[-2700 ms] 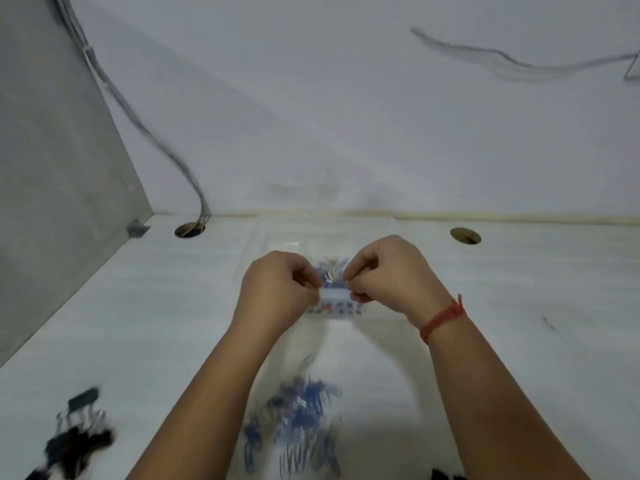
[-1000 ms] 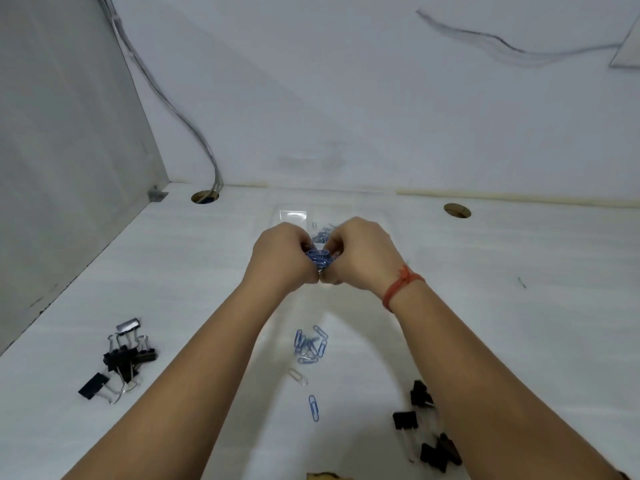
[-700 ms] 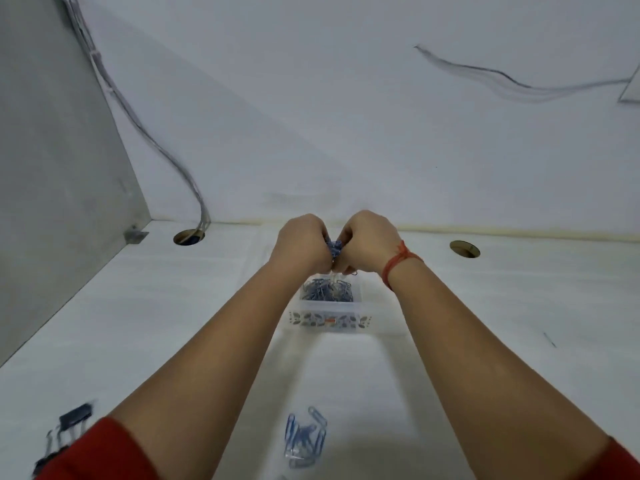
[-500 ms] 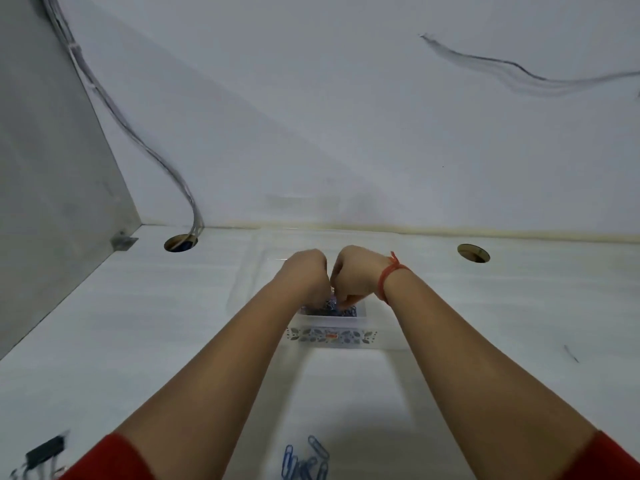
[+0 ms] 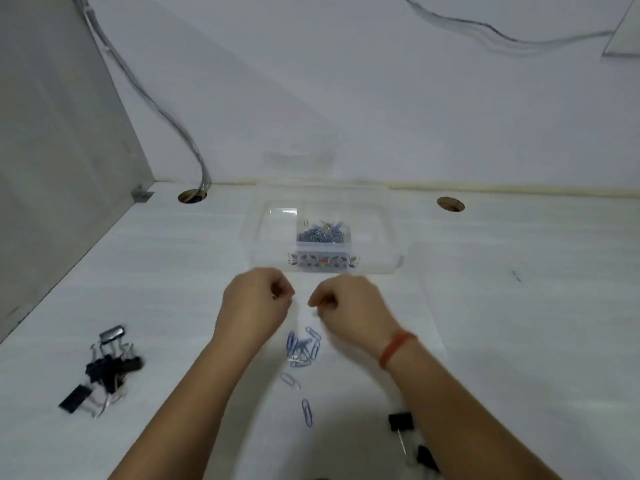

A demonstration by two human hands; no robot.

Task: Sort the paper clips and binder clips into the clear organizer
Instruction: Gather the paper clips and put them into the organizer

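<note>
1. Near the back edge of the bench (image 5: 519, 306), a clear organizer (image 5: 266, 244) holds blue paper clips (image 5: 322, 233) in its middle compartment.
2. Mid-bench, the left hand (image 5: 256, 306) and right hand (image 5: 349, 313) hover above loose paper clips (image 5: 303, 348). Fingers are curled, but I cannot tell whether they grasp anything.
3. Binder clips (image 5: 107, 368) lie toward the left edge.

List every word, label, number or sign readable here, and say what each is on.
None can be read.
The one candidate is a patterned strip on the front of the clear organizer: coloured leaf-like marks, too blurred to tell whether it holds any lettering.
</note>
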